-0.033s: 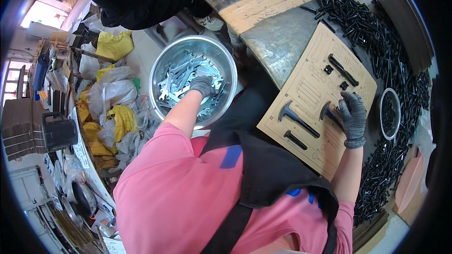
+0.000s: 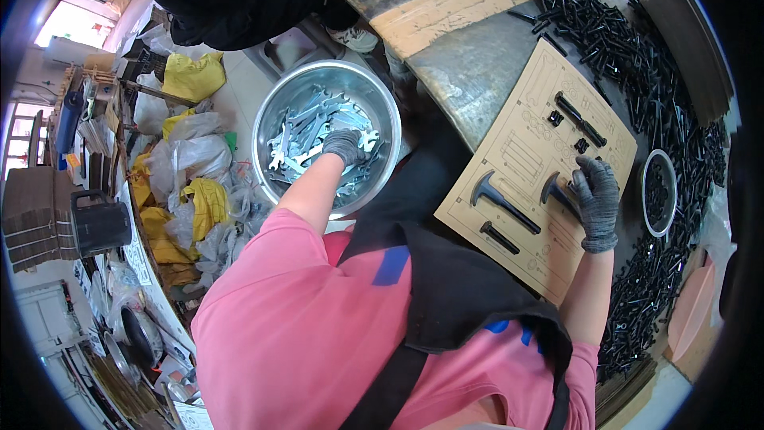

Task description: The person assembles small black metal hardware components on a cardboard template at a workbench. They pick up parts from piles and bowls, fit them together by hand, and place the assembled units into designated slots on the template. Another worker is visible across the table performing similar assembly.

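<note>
My left hand (image 2: 342, 146), in a grey knit glove, reaches into a round metal bowl (image 2: 388, 155). It touches the silvery open-end wrenches (image 2: 306, 121) heaped there; its fingertips are hidden among them. On the right, my gloved right hand (image 2: 597, 203) rests over a tan printed board (image 2: 477, 183), fingers spread and slightly bent. Beside its thumb lies a dark T-shaped, hammer-like piece (image 2: 553, 189), its handle end partly covered by the hand. Another such piece (image 2: 505, 203) lies to the left, with a short black bolt-like rod (image 2: 500, 237) below it.
A longer black rod (image 2: 581, 119) and small black parts (image 2: 555, 118) lie on the board's upper part. Black bolt-like pieces (image 2: 668, 87) pile along the table's right side, around a metal-rimmed bowl (image 2: 659, 191). Another person (image 2: 231, 0) stands far left; plastic bags (image 2: 195, 155) fill the left side.
</note>
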`<state>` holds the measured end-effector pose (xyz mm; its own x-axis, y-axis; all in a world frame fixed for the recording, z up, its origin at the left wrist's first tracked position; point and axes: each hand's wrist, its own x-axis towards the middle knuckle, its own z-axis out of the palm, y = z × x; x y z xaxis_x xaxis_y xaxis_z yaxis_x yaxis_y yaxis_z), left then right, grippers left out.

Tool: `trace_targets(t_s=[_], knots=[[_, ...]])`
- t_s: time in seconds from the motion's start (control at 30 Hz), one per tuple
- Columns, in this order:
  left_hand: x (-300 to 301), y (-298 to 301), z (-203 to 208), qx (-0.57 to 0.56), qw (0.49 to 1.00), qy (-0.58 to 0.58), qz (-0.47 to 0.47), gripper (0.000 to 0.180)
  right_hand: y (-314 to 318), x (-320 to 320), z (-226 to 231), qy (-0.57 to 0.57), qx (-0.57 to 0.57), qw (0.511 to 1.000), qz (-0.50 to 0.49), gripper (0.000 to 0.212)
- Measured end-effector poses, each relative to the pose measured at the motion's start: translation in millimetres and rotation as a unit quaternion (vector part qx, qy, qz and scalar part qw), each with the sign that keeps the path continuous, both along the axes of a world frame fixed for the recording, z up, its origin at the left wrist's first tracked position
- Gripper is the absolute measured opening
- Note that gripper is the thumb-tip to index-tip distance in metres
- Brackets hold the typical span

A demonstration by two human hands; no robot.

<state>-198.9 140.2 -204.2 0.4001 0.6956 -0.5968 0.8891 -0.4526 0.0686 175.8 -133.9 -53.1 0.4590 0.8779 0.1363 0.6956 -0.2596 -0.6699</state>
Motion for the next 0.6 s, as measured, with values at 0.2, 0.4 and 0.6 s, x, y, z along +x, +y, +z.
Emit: trace_targets(t_s=[0.2,0.4,0.6], knots=[[-7.5,8.5,-19.1,-0.106,0.988,-0.068,0.091,0.056,-1.4,-2.8,1.3,-0.018,-0.002,1.000,0.012,0.020],[-7.2,4.3,-18.8,-0.145,0.972,-0.122,0.140,0.052,1.7,-8.9,4.6,0.005,0.010,1.000,0.020,0.020],[-1.9,-7.4,-8.7,-0.183,0.933,-0.231,0.207,0.034,4.7,-15.2,4.6,-0.003,0.023,0.999,0.034,0.022]])
